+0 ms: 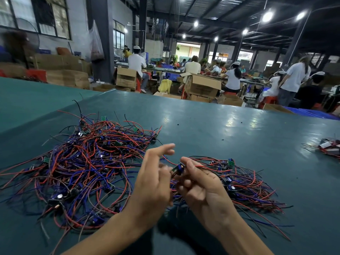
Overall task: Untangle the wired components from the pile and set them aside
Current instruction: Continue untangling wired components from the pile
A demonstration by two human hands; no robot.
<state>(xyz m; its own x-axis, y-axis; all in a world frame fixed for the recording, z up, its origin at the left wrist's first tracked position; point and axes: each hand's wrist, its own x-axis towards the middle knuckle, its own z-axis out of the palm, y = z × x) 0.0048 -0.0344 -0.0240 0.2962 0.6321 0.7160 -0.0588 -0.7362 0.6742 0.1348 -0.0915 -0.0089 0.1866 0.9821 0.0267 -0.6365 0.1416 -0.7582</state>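
The tangled pile (82, 162) of red, blue and black wires with small boards lies on the left of the counter (230, 129). A smaller, looser group (244, 183) lies to the right, apart from the pile. Its wires run mostly one way, which suggests it serves as the set-aside area.

Both hands work above the gap between the two heaps, so a freed unit needs only a short move to the right. The right hand (200, 188) curls its fingers and thumb round one component (178, 168), a small blue and green board with trailing wires, and holds it raised off the counter. Raised, its leads hang free and crossings are easier to read.

The left hand (153, 183) is just beside it, with the index finger straight and pointing away from the body. The other fingers are blurred, so whether they pinch a wire cannot be told. Its position suits drawing a lead out while the right hand anchors the board.

A red wire appears to run from the held component toward the pile, so the component is probably not yet fully free. A separate bundle (329, 148) lies at the far right edge of the counter, well apart.
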